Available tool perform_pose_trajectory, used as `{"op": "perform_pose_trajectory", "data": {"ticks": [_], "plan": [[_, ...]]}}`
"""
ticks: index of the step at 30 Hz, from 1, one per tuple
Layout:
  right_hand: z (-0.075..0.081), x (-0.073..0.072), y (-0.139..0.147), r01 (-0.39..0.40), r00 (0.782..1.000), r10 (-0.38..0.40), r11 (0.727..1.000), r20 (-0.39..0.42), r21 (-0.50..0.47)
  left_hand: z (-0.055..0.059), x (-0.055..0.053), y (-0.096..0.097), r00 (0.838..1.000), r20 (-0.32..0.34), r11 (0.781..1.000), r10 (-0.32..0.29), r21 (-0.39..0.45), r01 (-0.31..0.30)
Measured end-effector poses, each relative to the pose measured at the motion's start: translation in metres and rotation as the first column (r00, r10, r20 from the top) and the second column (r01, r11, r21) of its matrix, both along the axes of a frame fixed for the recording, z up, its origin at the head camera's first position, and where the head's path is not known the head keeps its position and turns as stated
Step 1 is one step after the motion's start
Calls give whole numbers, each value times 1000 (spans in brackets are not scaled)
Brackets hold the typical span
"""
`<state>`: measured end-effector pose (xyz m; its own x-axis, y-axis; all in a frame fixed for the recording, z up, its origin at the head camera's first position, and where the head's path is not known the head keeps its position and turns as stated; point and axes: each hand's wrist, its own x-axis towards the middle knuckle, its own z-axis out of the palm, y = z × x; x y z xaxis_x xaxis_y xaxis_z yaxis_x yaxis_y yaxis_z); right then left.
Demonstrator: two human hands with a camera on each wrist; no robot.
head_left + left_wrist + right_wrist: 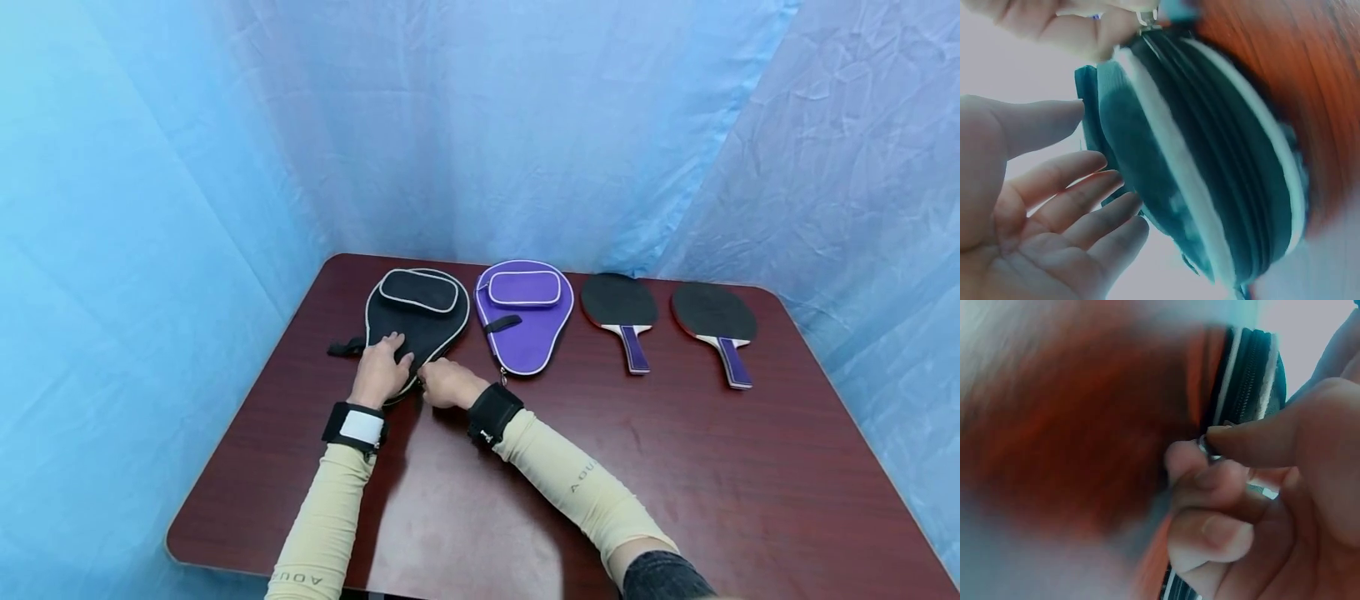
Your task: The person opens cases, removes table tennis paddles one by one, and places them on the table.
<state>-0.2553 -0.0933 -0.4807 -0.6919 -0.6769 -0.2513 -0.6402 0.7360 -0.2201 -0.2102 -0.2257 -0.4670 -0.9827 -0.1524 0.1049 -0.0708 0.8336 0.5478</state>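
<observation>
A black paddle case (pixel 408 321) with white piping and a small front pocket lies on the left part of the table. My left hand (pixel 380 371) rests on its narrow lower half, fingers loosely extended, as the left wrist view shows with the palm (pixel 1041 250). At the case's lower right edge, my right hand (pixel 448 383) pinches a metal zipper pull (pixel 1205 447) between thumb and curled fingers. The zipper track (pixel 1246 375) runs along the side between two white piping lines. A dark strap (pixel 347 347) sticks out on the case's left.
A purple paddle case (pixel 525 333) lies just right of the black one. Further right are two table tennis paddles with purple handles, a nearer one (pixel 619 304) and a far-right one (pixel 716 315). Blue cloth (pixel 480 125) hangs behind the dark red table (pixel 675 467).
</observation>
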Motion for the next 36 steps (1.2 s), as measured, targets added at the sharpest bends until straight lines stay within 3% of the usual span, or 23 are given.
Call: {"op": "perform_pose_trajectory", "data": {"ticks": [8,11,15,19,26,30,36], "plan": [[3,-14,19,147,989,-147,989,10,31,-5,-3,11,999,-8,999,-43,8,43],[3,-19,26,220,975,-220,976,-13,-3,-8,-4,16,997,-5,997,-77,13,77],[2,-23,33,261,962,-265,963,-64,-62,-12,-6,24,993,6,993,-118,10,118],[3,-24,37,263,959,-270,960,-79,-92,-14,-9,32,990,39,991,-134,-5,134],[7,-21,46,267,963,-263,953,50,-141,-11,-13,38,990,66,991,-127,-38,129],[6,-18,50,244,966,-230,961,118,-128,-10,-14,39,990,63,991,-127,-41,130],[3,-3,57,163,979,-137,971,148,-175,-9,-14,40,991,41,990,-125,-58,127]]}}
